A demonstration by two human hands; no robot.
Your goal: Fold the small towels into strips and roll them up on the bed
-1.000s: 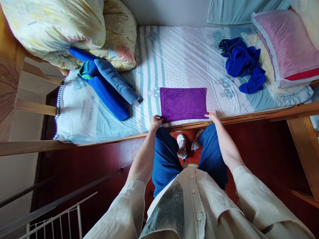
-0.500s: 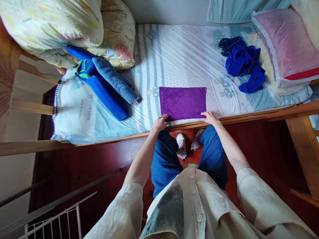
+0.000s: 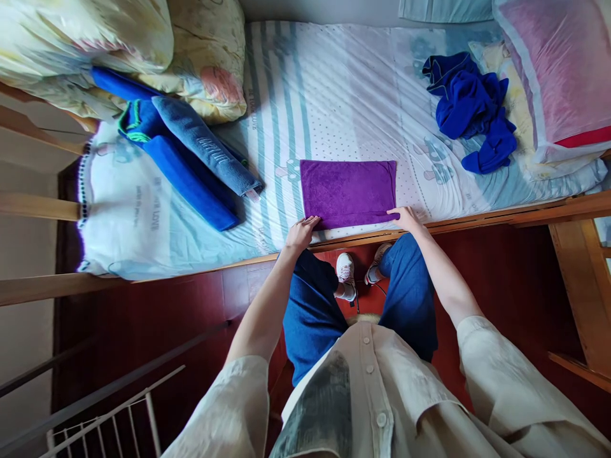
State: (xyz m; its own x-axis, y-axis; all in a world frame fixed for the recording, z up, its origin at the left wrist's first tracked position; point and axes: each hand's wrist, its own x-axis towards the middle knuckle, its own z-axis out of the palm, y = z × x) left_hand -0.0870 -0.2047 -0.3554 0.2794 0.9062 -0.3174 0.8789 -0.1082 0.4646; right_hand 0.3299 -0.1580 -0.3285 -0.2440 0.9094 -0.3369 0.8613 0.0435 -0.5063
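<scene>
A purple towel (image 3: 348,193), folded into a flat rectangle, lies on the sheet near the bed's front edge. My left hand (image 3: 301,231) rests at its near left corner with the fingers stretched onto the cloth. My right hand (image 3: 405,218) lies at the near right corner, fingers flat and pointing left along the towel's edge. Neither hand lifts the towel. I stand close against the bed's wooden rail (image 3: 477,222).
Folded blue towels and a rolled grey-blue one (image 3: 191,159) lie on the left of the bed, below yellow patterned pillows (image 3: 143,44). A crumpled dark blue cloth (image 3: 470,105) sits at the right by a pink pillow (image 3: 558,70). A white rack (image 3: 105,413) stands at lower left.
Both hands went from curled at the towel's near corners to lying flatter on its edge. The view has shifted, so the bed sits slightly higher and further left in the picture.
</scene>
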